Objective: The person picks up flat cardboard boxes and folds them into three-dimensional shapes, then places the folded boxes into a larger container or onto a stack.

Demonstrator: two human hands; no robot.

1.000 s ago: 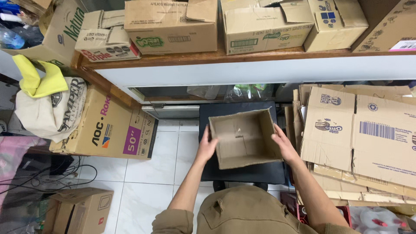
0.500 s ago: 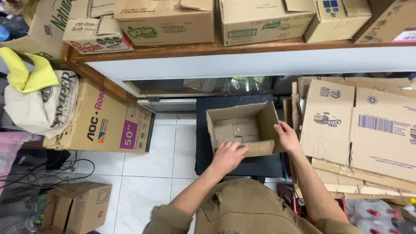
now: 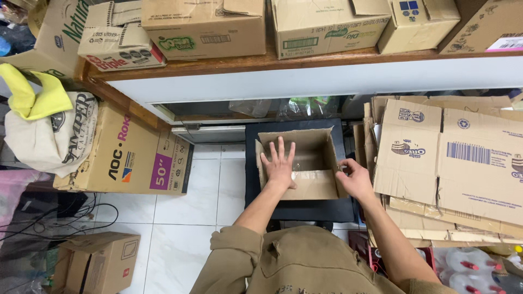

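Note:
An open brown cardboard box (image 3: 318, 149) sits on a dark stool (image 3: 297, 209) in front of me. My left hand (image 3: 279, 162) lies flat inside the box, fingers spread, pressing on its bottom flaps near the left wall. My right hand (image 3: 354, 177) grips the box's right wall near the front corner. A strip of clear tape shows across the box's bottom flap.
Flattened cardboard sheets (image 3: 452, 163) lean in a stack at the right. A large flat carton (image 3: 136, 155) stands at the left beside a cloth bag (image 3: 52, 133). A wooden shelf (image 3: 283, 62) above carries several boxes. A small carton (image 3: 95, 261) rests on the tiled floor.
My left hand left the box's outer left side, swung around and went inside, now pressing flat on the bottom. My right hand stayed on the right wall.

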